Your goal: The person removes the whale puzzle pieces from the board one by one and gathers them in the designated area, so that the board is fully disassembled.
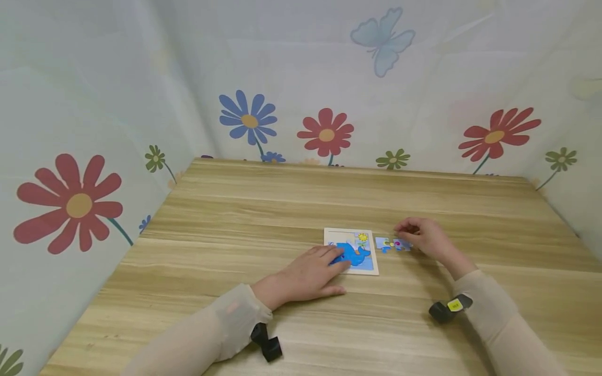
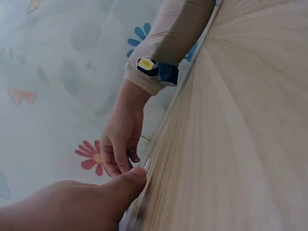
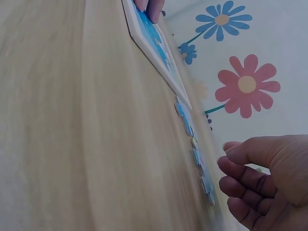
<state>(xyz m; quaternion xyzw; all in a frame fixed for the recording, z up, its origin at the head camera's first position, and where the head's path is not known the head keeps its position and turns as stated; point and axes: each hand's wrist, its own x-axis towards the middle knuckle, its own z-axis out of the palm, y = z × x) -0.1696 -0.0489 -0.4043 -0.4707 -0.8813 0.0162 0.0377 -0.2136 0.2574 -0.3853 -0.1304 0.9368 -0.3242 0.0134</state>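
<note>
A small square jigsaw board [image 1: 375, 256] with a pale frame lies on the table, partly filled with a blue whale picture [image 1: 357, 257] and a yellow flower. My left hand [image 1: 308, 272] rests over its left side, fingers straight across the whale, hiding part of it. Just right of the frame lie loose puzzle pieces [image 1: 383, 244], light blue with yellow and pink marks. Over their right end hovers my right hand [image 1: 429, 239]. From the right wrist view, that hand [image 3: 269, 178] has loosely bent fingers, thumb close to the index finger, and nothing shows between them.
The wood-grain table [image 1: 254, 209] stretches around the board on all sides. Behind and beside it hangs a pale cloth [image 1: 282, 62] printed with flowers and a butterfly. Black wrist cameras [image 1: 266, 342] are strapped over both beige sleeves.
</note>
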